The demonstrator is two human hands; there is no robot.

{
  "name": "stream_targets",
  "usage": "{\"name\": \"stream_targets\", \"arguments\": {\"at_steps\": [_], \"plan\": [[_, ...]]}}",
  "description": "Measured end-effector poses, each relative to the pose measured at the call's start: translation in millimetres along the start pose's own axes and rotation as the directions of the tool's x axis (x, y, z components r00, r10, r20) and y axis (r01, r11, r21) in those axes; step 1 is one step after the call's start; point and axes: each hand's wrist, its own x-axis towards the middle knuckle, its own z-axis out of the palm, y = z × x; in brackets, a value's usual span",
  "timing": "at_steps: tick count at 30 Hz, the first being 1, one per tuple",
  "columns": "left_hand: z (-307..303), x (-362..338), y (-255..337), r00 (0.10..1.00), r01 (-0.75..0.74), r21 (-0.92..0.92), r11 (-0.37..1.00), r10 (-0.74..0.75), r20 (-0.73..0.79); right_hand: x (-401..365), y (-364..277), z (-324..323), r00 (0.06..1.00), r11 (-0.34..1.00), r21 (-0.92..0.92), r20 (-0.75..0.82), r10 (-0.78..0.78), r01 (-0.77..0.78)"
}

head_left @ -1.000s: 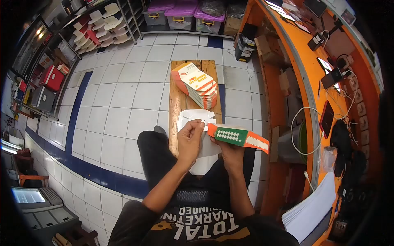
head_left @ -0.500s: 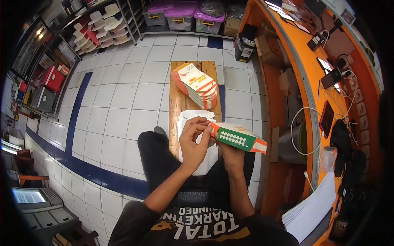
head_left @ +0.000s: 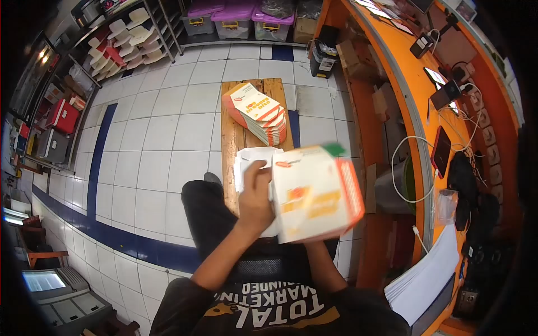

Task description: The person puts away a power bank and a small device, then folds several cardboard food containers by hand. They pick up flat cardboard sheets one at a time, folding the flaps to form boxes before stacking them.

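A white cardboard box (head_left: 314,193) with orange and yellow print, an orange side and a green flap is tilted up in front of my lap, slightly blurred. At its left edge is my left hand (head_left: 256,201), its fingers curled against the box. My right hand lies hidden behind the box; only the forearm shows below it. White unprinted cardboard (head_left: 246,162) rests on the wooden bench (head_left: 231,187), partly behind my left hand. Farther along the bench stands a stack of flattened printed boxes (head_left: 258,112).
An orange counter (head_left: 412,106) with phones, cables and a stack of paper (head_left: 426,280) runs along the right. Lidded plastic bins (head_left: 232,25) stand at the back. A black bin (head_left: 323,59) is beside the counter, and metal shelving (head_left: 162,28) is at the back left.
The box has turned from its narrow green side to its broad printed face and come up nearer the camera. It now covers my right hand. The whole view has shifted slightly.
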Motion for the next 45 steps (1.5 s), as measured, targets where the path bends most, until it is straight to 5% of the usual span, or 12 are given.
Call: {"name": "stream_targets", "arguments": {"at_steps": [1,3,5,13,17,37,45], "plan": [[1.4,-0.8,-14.3,0.998,0.061,-0.026,0.998,-0.061,0.002,-3.6,-1.4,-2.3,1.0,1.0,0.002,0.023,0.006,-0.006],[-4.0,12.5,-21.0,0.985,-0.114,-0.038,0.993,0.109,-0.131,-12.4,-4.7,-9.2,0.998,1.0,0.007,0.068,0.011,-0.012],[-15.8,14.7,-3.8,0.995,-0.034,-0.211,0.977,0.013,-0.099,3.5,-7.4,18.7,0.994,1.0,0.007,0.111,0.022,-0.023],[-20.8,-2.4,-9.7,0.987,0.114,-0.235,0.965,-0.137,-0.082,-27.9,-21.3,-9.9,0.961,0.995,0.003,0.261,0.097,-0.101],[-17.1,-9.6,-14.1,0.999,0.042,-0.324,0.945,-0.028,0.046,-32.4,-30.6,-9.3,0.934,0.991,-0.015,0.331,0.133,-0.136],[-0.8,-28.0,-31.8,0.968,0.179,-0.366,0.913,-0.097,0.232,-43.9,-52.2,14.0,0.681,0.93,-0.13,0.648,0.342,-0.343],[-10.9,-21.7,-35.9,0.939,0.221,-0.366,0.904,-0.096,0.331,-58.8,-55.1,1.8,0.703,0.901,-0.065,0.601,0.379,-0.43]]}}
